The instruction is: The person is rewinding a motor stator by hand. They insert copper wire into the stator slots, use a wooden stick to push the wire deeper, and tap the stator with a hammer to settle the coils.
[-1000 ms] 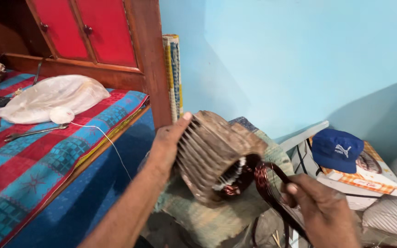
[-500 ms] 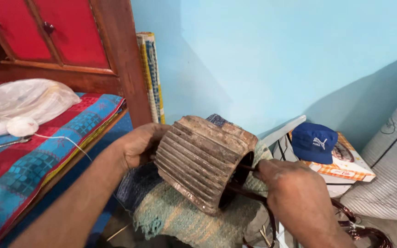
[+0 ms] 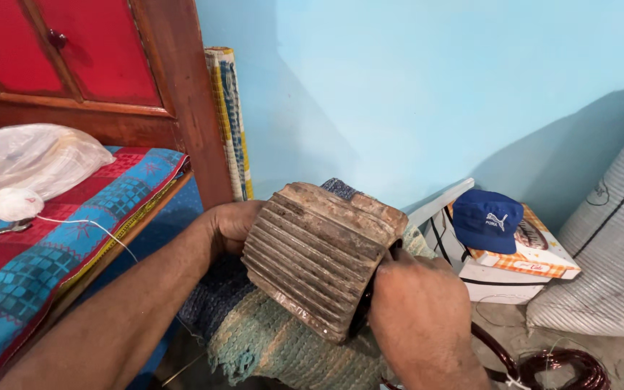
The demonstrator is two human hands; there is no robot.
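Note:
A rusty, ribbed metal motor casing [image 3: 319, 253] lies on its side on a green and blue woven cloth [image 3: 283, 343]. My left hand [image 3: 229, 225] grips its closed left end. At the open right end my right hand [image 3: 417, 314] presses against the rim, with the fingers curled there; what they hold is hidden by the hand. Dark red wire [image 3: 557, 361] coils on the floor just right of that hand.
A bed with a red and blue patterned cover [image 3: 45, 253] and a wooden headboard [image 3: 175, 94] stands at the left, with a plastic bag [image 3: 30, 155] on it. A blue cap [image 3: 487, 218] rests on boxes [image 3: 521, 263]; a white woven sack [image 3: 615, 245] leans at right. A rolled mat [image 3: 229, 115] stands against the blue wall.
The casing has turned so that its ribbed side faces me and its open end faces right. My right hand has moved up against that opening; the wire inside is no longer visible.

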